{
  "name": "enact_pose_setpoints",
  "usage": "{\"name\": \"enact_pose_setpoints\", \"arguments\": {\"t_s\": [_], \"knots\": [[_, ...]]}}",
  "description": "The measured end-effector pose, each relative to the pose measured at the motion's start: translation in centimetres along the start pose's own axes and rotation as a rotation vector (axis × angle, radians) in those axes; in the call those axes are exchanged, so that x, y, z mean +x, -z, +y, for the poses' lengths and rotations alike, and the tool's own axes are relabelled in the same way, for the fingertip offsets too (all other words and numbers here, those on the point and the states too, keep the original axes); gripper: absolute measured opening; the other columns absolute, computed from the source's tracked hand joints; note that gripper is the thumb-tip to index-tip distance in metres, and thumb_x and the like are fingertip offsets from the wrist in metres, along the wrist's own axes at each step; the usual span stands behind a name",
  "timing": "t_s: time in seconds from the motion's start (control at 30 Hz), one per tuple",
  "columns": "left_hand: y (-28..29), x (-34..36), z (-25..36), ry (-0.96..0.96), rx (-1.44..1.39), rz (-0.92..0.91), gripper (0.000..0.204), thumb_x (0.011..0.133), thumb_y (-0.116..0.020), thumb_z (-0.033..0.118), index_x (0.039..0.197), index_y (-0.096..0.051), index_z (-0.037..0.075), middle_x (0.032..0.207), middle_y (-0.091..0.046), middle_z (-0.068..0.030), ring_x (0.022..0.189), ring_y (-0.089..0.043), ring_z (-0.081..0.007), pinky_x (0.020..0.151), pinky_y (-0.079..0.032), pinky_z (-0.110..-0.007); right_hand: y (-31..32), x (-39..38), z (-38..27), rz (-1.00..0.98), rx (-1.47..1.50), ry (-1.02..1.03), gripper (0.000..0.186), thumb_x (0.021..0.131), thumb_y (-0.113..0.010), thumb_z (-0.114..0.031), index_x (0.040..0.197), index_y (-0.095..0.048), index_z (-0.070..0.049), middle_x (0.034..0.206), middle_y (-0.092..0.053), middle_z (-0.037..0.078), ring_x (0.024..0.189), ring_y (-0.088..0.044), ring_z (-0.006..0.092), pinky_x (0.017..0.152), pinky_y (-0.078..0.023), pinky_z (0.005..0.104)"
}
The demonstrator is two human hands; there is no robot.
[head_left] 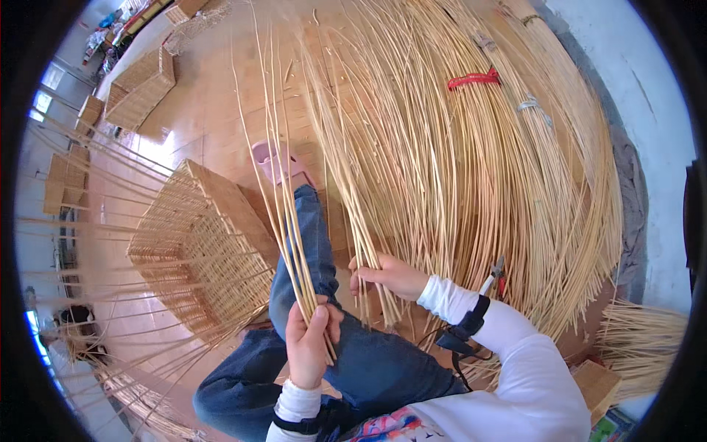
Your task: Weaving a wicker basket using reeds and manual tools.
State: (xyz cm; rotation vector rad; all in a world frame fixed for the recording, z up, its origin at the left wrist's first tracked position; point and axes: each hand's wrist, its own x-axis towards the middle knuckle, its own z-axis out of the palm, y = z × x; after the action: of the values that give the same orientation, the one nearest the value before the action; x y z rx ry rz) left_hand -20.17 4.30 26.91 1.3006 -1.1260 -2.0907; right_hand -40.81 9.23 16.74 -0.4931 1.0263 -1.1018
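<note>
Fingers of our left hand [308, 340] are clamped round a thin bunch of reeds [283, 221], gripped near their cut ends so the long stems fan upward and stay sorted. Our right hand [387, 276] pinches the ends of a few stems at the near edge of the big reed pile [471, 169], likely picking them out. Our knee in jeans [309, 243] sits between both hands. At the left, a half-woven basket [202, 250] rests on the wooden floor [199, 118], within reach.

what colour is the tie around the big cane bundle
Red tie, seen in the head view, near the top of the cane bundle.
</note>
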Motion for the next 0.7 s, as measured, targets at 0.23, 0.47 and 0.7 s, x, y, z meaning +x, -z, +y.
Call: {"name": "enact_pose_setpoints", "arguments": {"t_s": [0.23, 0.47, 0.7], "knots": [[-2.6, -0.6, -1.9, -0.14, -0.005, -0.106, 0.026, 0.097, -0.049, 0.004, 0.123, -0.043, 0.004, 0.125, -0.053, -0.0109, 0.108, -0.058, -0.0206, 0.096, -0.047, -0.035, -1.7, -2.6, -3.6, -0.093, 0.18, 0.186, 0.03, 0.099, -0.053, -0.022, 0.121, -0.05, -0.001, 0.098, -0.064, 0.009, 0.091, -0.063, 0.0163, 0.081, -0.052, 0.0313], [-4.9, -2.0, -2.3, -0.032, -0.228, -0.201, 0.04, 0.095, -0.05, 0.0, 0.131, -0.035, 0.007, 0.113, -0.058, -0.0119, 0.097, -0.066, -0.0243, 0.075, -0.059, -0.036, -5.1, -4.5, -4.0, -0.053, 0.005, 0.209, 0.037, 0.096, -0.061, -0.027, 0.123, -0.053, -0.003, 0.103, -0.06, 0.001, 0.09, -0.058, 0.0098, 0.082, -0.049, 0.0252], [-3.3, -2.1, -3.0, 0.17, -0.215, -0.205, 0.027, 0.094, -0.053, 0.001, 0.12, -0.048, 0.001, 0.105, -0.066, -0.0129, 0.089, -0.068, -0.0212, 0.072, -0.06, -0.033, -4.3, -4.6, -3.6, -0.096, -0.29, 0.161, 0.053, 0.096, -0.057, -0.042, 0.129, -0.052, -0.001, 0.107, -0.062, 0.005, 0.096, -0.059, 0.0135, 0.086, -0.049, 0.0293]]}}
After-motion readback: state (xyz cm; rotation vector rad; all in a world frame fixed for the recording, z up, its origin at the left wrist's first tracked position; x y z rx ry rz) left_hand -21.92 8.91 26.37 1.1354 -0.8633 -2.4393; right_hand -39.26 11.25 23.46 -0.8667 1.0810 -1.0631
